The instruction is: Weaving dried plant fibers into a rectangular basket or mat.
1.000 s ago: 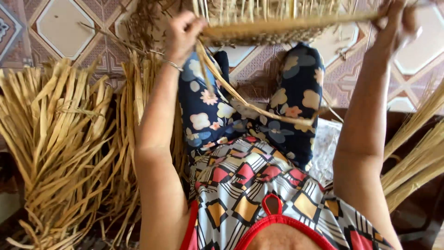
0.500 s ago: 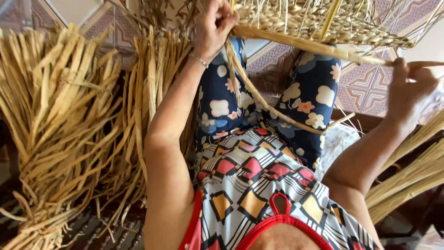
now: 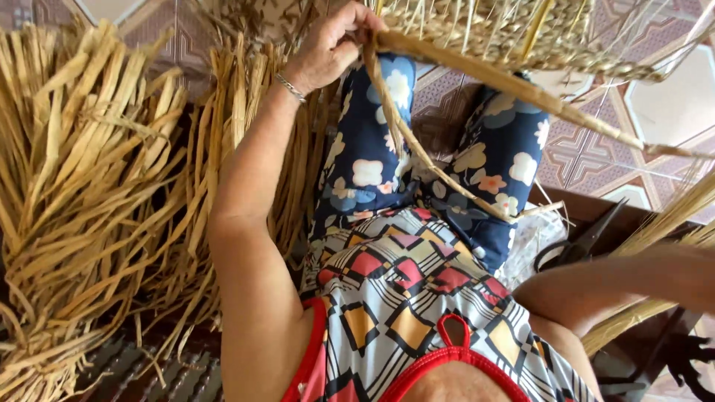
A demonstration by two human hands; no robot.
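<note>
My left hand (image 3: pixel 333 46) is raised at the top centre, fingers pinched on the rim of a half-woven straw basket (image 3: pixel 514 30) held above my knees. A thick twisted straw strand (image 3: pixel 521 85) runs from that hand to the right along the rim, and a thinner strand (image 3: pixel 424 160) hangs down across my blue flowered trousers. A thin bracelet sits on the left wrist. Of my right arm only the forearm (image 3: pixel 625 279) shows at the right edge; its hand is out of frame.
Big bundles of dry straw (image 3: pixel 82 193) lie on the left, more stalks (image 3: pixel 670 223) at the right. Black scissors (image 3: pixel 585 238) rest beside my right thigh. Patterned floor tiles (image 3: pixel 655 119) lie beyond.
The view has tilted down and right. My right hand, which held the rim's strand at upper right, has dropped and left the frame. The left hand keeps its grip on the basket rim.
</note>
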